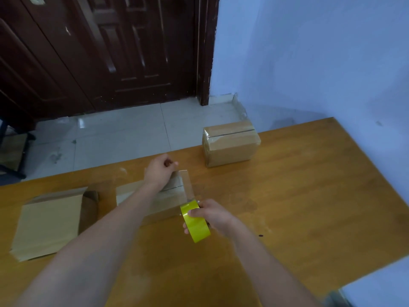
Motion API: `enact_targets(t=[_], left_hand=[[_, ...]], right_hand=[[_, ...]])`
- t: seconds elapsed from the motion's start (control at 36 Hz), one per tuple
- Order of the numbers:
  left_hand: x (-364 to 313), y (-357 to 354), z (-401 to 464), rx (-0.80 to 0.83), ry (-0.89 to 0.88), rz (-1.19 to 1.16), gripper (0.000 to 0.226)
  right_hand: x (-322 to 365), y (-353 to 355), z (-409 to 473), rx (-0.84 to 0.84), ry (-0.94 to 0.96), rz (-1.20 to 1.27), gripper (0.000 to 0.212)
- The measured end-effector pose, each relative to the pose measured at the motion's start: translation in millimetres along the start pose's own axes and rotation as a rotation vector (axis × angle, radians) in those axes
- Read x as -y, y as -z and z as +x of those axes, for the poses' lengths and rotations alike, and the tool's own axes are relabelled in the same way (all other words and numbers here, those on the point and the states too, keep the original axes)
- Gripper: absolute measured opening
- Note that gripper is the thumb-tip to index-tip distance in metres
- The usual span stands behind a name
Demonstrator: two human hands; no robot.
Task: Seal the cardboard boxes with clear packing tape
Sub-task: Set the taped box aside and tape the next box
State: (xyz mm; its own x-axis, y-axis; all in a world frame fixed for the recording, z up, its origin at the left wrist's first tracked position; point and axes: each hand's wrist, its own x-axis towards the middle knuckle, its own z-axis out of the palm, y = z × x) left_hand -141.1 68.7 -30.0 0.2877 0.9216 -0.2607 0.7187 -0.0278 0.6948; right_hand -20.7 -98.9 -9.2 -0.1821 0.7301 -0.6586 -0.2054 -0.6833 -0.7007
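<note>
A wooden table [298,196] carries three cardboard boxes: the middle box [155,202] sits just left of the right hand [212,214] gripping the tape roll [195,221], an open-flapped box [51,222] lies farther left, and a taped box [230,144] stands beyond.

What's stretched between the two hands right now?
In the head view, a strip of clear tape runs from the left hand to the yellow tape roll gripped by the right hand, across the middle cardboard box.
</note>
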Motion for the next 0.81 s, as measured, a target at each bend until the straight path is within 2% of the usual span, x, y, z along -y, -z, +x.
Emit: enact_targets(t=[0.08,0.14,0.28,0.39,0.47,0.56,0.67,0.81], left_hand=[[5.6,0.1,-11.2,-0.026,-0.167,0.071,0.018],[8.1,0.6,-16.0,-0.016,-0.204,0.186,0.022],[1.9,1.6,-26.4,0.031,-0.253,0.356,0.024],[-4.6,6.3,-34.2,0.022,-0.301,0.604,0.032],[-5.9,5.9,-48.6,-0.051,-0.354,0.628,0.038],[-3.4,0.5,-64.5,0.066,-0.398,0.601,0.050],[2.3,-2.9,-74.4,0.194,-0.356,0.637,0.060],[-2.8,-3.9,-71.4,0.263,-0.307,0.716,0.062]], right_hand=[[1.7,1.6,0.5,0.002,-0.017,-0.013,0.027],[1.5,2.5,-0.2,0.006,-0.020,-0.028,0.029],[-0.9,2.0,-2.0,0.028,-0.009,0.005,0.005],[-4.2,1.6,-2.3,0.049,-0.003,0.036,0.005],[-5.7,3.7,-1.8,0.065,-0.012,0.032,0.005],[-8.8,6.8,-0.1,0.083,-0.012,0.022,0.007],[-11.7,7.3,2.4,0.070,0.010,0.059,0.005],[-17.3,2.8,7.1,0.044,0.030,0.159,0.007]])
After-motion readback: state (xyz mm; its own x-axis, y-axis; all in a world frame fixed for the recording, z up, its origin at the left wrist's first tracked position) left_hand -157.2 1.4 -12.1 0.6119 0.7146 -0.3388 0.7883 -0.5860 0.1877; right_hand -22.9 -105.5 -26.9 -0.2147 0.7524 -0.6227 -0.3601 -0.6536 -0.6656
